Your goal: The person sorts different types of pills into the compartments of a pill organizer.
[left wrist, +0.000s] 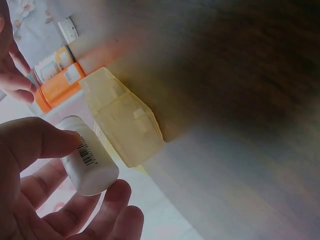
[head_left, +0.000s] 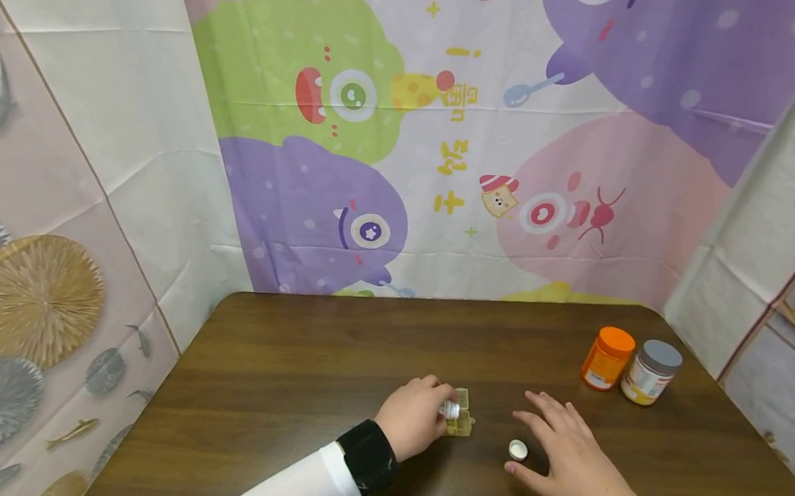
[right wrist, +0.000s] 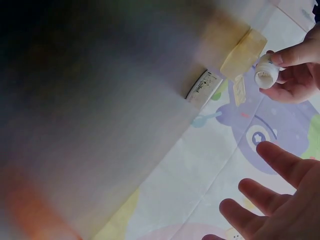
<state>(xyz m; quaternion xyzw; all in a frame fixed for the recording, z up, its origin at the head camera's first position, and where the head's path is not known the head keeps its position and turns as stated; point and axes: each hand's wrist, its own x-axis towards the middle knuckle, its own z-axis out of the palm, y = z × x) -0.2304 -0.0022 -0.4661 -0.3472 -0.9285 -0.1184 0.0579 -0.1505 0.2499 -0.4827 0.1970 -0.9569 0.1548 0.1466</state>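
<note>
A small white bottle [left wrist: 90, 155] with a barcode on its side is held between the thumb and fingers of my left hand [head_left: 414, 417]. Its uncapped mouth shows in the right wrist view, tilted toward the translucent yellow pill box [head_left: 459, 424]. That box stands on the table with a raised lid flap [right wrist: 240, 91]; the bottle is close over it. My right hand [head_left: 571, 463] hovers with fingers spread, holding nothing. Between its thumb and index finger, in the head view, a white bottle cap [head_left: 517, 450] lies on the table with its hollow side up.
An orange bottle [head_left: 607, 358] and a grey-lidded jar [head_left: 650, 374] stand side by side at the right of the dark wooden table [head_left: 286, 361]. Behind the table's far edge hangs a printed cartoon cloth [head_left: 437, 264].
</note>
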